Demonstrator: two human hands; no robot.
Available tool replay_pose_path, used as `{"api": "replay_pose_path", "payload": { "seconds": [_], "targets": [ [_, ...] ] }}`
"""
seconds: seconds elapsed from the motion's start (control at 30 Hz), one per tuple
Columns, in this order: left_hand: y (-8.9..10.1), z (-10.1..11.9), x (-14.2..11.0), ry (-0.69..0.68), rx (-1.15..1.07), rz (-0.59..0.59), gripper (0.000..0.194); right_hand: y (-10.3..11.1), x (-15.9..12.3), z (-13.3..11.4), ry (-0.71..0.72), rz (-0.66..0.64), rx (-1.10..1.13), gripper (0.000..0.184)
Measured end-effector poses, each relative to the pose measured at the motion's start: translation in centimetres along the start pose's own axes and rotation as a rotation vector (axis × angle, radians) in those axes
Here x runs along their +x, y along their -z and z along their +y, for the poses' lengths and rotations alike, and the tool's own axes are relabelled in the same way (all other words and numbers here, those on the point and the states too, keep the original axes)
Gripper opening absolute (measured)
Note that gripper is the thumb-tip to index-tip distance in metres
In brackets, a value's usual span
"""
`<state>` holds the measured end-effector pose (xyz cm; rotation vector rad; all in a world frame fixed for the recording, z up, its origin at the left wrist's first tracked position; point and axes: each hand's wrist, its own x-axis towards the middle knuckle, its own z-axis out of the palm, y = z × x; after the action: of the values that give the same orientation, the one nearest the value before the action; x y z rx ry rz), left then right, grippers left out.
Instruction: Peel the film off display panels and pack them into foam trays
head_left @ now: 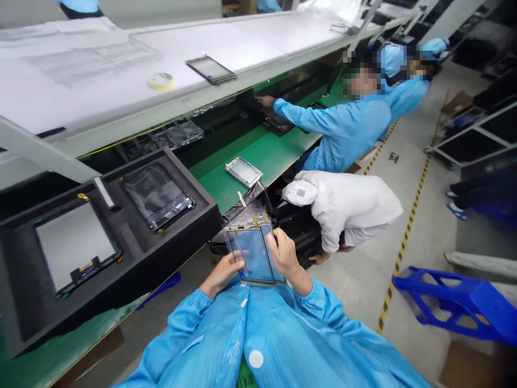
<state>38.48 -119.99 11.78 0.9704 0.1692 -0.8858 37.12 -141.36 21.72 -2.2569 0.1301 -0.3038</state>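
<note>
Close to my chest I hold clear, dark-framed touch panels (252, 256), two or more overlapping. My left hand (226, 270) grips their left edge, thumb on the front face. On the right side my right hand (283, 253) is closed round the edge, its thumb over the front. Gold-coloured flex tabs stick out at the top of the panels. Just beyond them sits a bin lined with a black plastic bag (258, 196). To my left, a black foam tray (141, 249) carries a screen with a pale face (76, 245) and a film-wrapped screen (156, 195).
A stack of panels (244, 172) lies on the green bench (278, 145). The white shelf (283, 40) above holds a tape roll (161, 81) and another panel (210, 69). A person in white (355, 210) bends down at right, near a co-worker in blue (343, 124). A blue stool (456, 302) lies on the floor.
</note>
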Motion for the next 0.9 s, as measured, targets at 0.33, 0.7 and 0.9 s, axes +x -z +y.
{"api": "replay_pose_path", "payload": {
  "seconds": [0.33,0.7,0.9],
  "targets": [
    [-2.8,1.4,4.9,-0.146,-0.152,0.35,0.048,1.1,20.2,12.4,-0.096,-0.059,-0.117,0.025],
    [-7.7,-0.9,5.8,-0.23,-0.325,0.666,0.055,-14.8,30.7,16.3,-0.052,-0.663,-0.269,0.024],
    [-9.5,-1.6,6.4,-0.236,-0.379,0.756,0.057,-20.1,33.7,15.4,0.059,-0.827,-0.287,0.013]
  ]
}}
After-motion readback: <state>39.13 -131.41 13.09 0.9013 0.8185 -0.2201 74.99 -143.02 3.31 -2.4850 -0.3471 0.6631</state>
